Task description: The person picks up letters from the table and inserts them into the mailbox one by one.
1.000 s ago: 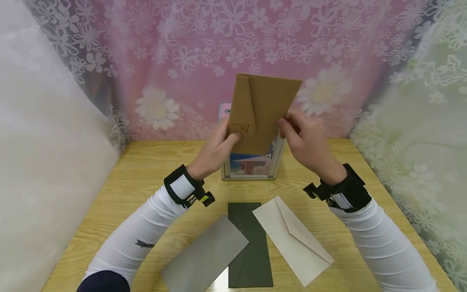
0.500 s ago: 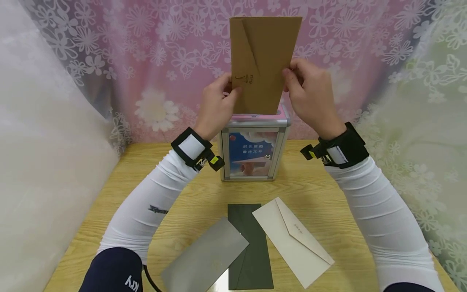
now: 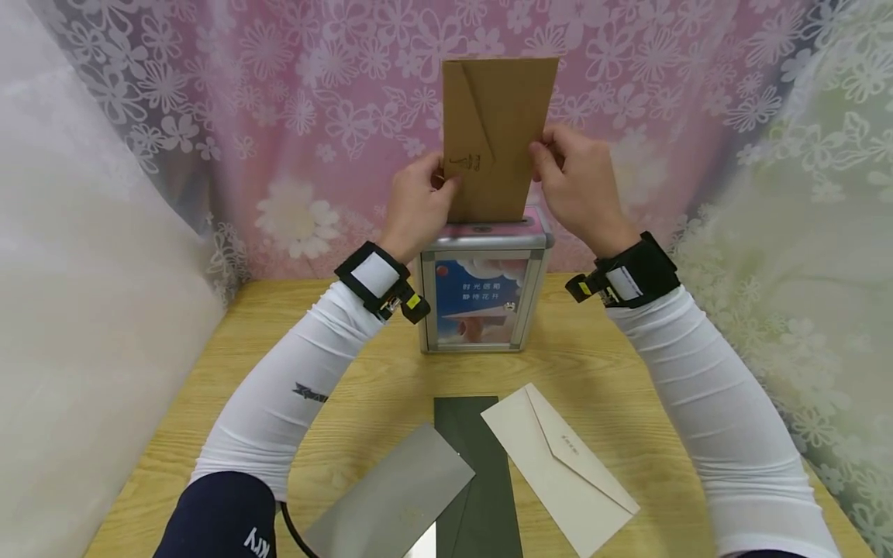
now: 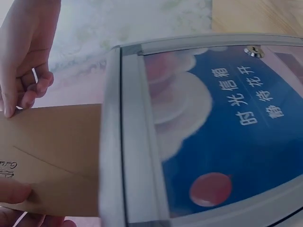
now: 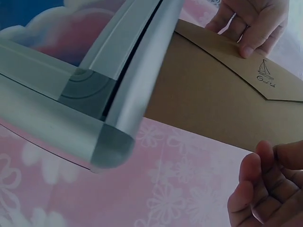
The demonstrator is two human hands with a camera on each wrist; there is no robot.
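Note:
A brown kraft envelope [image 3: 505, 132] stands upright above the letter box [image 3: 481, 253], its lower edge at the slot in the pink top. Whether that edge is inside the slot, I cannot tell. My left hand [image 3: 418, 203] pinches the envelope's left edge, thumb on the side facing me. On the opposite edge, my right hand [image 3: 582, 186] pinches it between thumb and fingers. The left wrist view shows the envelope [image 4: 57, 151] beside the box's silver frame [image 4: 111, 142]. A small sailboat print marks the envelope's flap [image 5: 258, 78] in the right wrist view.
On the wooden table [image 3: 300, 395] nearer me lie a grey envelope [image 3: 398, 496], a dark green envelope [image 3: 481, 465] partly under it, and a cream envelope [image 3: 558, 473]. A pink floral curtain [image 3: 335, 139] hangs behind the box.
Both hands have lifted the brown envelope from in front of the box to above its top. In the last half second they have lowered it slightly at the slot.

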